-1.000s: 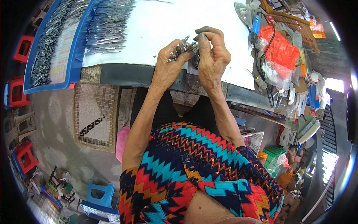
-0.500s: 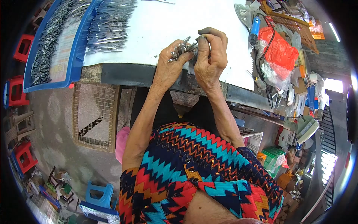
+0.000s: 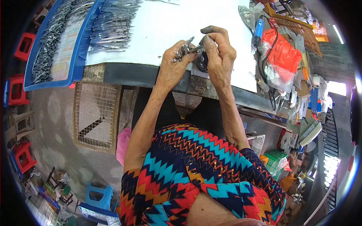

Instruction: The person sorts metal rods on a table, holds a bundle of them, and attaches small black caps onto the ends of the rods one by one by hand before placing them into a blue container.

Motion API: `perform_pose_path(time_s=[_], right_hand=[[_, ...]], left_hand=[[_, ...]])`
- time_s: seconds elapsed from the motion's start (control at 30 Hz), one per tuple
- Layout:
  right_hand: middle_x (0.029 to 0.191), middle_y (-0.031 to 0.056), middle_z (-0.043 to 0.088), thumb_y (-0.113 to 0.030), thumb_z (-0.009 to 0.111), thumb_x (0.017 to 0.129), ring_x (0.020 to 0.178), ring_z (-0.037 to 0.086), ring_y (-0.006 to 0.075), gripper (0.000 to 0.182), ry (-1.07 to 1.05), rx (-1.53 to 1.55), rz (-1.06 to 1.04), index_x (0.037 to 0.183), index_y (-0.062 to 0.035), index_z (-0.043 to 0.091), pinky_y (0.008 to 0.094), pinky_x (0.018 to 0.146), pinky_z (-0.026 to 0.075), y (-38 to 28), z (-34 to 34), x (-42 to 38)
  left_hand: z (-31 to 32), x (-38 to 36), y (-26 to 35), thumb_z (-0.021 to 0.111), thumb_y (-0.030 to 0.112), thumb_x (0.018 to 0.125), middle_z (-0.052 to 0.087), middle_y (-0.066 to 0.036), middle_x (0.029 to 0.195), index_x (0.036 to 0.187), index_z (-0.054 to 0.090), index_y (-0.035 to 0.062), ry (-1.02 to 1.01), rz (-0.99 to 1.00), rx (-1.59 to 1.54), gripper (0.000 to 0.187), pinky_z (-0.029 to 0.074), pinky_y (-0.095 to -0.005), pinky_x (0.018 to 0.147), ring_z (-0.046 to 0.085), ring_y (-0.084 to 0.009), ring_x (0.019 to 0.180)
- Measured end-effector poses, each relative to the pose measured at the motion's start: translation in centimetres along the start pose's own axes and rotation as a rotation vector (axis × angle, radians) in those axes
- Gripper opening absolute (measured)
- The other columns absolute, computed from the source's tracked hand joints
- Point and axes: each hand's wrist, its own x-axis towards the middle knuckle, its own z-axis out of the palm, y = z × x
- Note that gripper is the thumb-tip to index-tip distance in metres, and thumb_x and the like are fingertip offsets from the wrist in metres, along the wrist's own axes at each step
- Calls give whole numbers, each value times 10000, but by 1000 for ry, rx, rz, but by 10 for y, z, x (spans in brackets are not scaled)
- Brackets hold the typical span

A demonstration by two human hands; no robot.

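Note:
My left hand (image 3: 174, 64) is closed around a small bunch of thin dark metallic pieces (image 3: 184, 49) above the front edge of the white-covered table (image 3: 166, 22). Beside it on the right, my right hand (image 3: 218, 52) has its thumb and fingers bent together at the right end of the bunch; what they pinch is too small to make out. A dark, shiny bundle (image 3: 202, 62) shows between the two hands. Rows of similar thin pieces (image 3: 112, 28) lie on the white surface at the left, next to a blue tray (image 3: 77, 56) holding more of them.
At the right of the table are a blue handheld tool (image 3: 258, 30) with a black cable, a red plastic bag (image 3: 281, 47) and clear bags. A wire-mesh frame (image 3: 96, 116) is below the table, with a blue stool (image 3: 100, 194) and red stools (image 3: 25, 47) on the floor.
My right hand has shifted slightly right, away from my left hand, and the dark bundle between them shows more. My left hand has barely moved and still holds the bunch.

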Motion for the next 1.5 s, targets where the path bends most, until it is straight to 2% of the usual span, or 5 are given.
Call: perform_pose_path(time_s=[0.53,0.63,0.73,1.03,1.5], right_hand=[[891,113,557,2,517,812,835,512,211,54,232,-53,-204,802,18,567,299,644,421,11,17,-6],[935,84,560,-36,517,870,781,534,121,99,234,-142,-253,862,30,591,238,625,436,16,16,-7],[932,76,561,-47,518,871,773,533,117,104,237,-142,-287,863,25,593,234,629,432,18,17,-5],[900,93,565,-66,549,829,823,553,184,88,125,59,-31,804,9,587,281,645,459,-1,4,4],[857,95,588,-89,541,823,805,569,187,133,15,31,-12,779,14,612,313,666,469,0,7,16]], left_hand=[[0,0,4,624,100,780,536,18,640,849,601,39,-15,-56,-33,94,381,-223,543,468,-63,592],[0,0,6,625,99,780,536,18,640,850,600,39,-2,-35,-10,96,382,-223,545,469,-67,594],[1,0,5,623,95,779,536,18,642,847,600,37,1,-36,-55,92,382,-223,550,466,-70,594],[0,-1,7,612,97,770,527,10,629,827,595,37,12,-105,11,85,387,-261,579,464,-87,605],[0,-1,4,626,108,790,510,15,623,825,588,35,-9,-74,12,90,366,-256,549,434,-84,584]])
